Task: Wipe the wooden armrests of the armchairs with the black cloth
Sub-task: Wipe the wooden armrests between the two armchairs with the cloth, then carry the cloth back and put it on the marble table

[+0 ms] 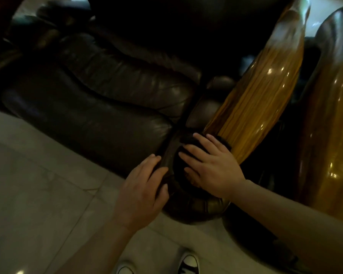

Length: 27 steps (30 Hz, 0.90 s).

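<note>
While the left hand point(142, 186) rests open, right hand point(212, 165) fingers point(188, 151) — spread flat — press the black cloth point(181, 167) beneath.

1. We take this for a living room or lounge in a home.
2. We see a dark leather armchair point(91, 91) with a glossy wooden armrest point(261, 86).
3. A second wooden armrest point(329, 115) stands just beside it.
4. Pale polished floor tiles point(38, 184) lie below.

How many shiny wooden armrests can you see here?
2. One wooden armrest runs diagonally up from the right hand pressing the black cloth. The second armrest stands at the right edge. Others may lie outside the view.
</note>
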{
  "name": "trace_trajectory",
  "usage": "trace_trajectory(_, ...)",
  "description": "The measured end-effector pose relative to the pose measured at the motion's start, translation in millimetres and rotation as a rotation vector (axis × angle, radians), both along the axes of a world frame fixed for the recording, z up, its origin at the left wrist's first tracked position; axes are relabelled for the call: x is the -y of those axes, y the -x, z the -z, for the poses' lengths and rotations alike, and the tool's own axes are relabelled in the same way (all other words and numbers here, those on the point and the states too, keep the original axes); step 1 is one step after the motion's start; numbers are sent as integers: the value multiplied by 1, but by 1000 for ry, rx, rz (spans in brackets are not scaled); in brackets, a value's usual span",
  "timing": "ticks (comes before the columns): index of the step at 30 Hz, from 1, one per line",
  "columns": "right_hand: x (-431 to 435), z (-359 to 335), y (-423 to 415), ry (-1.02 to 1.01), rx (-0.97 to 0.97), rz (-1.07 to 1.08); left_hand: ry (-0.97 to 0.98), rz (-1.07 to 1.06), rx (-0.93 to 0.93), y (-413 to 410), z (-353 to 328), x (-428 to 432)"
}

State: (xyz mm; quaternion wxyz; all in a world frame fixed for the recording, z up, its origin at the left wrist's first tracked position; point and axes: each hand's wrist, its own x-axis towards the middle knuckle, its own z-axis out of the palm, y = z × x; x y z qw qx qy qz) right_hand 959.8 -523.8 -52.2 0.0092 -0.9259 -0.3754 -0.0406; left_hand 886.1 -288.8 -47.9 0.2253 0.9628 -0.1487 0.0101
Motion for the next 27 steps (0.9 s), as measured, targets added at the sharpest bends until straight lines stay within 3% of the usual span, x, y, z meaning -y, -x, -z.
trace_trajectory(11,-22,2,15,-64,2,-180,-8,-43,-22,34,-19,-31)
trace_trajectory(15,-26,-16,30,109,-122,-306,14,-69,-53,48,-49,-44)
trace_trajectory(17,-32,-29,33,133,-209,-199,23,-78,-58,52,-68,-50)
trace_trajectory(21,-58,-67,42,-43,-406,180,-26,-97,-85,63,-102,-68)
trace_trajectory(27,-119,-146,66,-151,-465,399,-174,-197,-274,84,-160,-105)
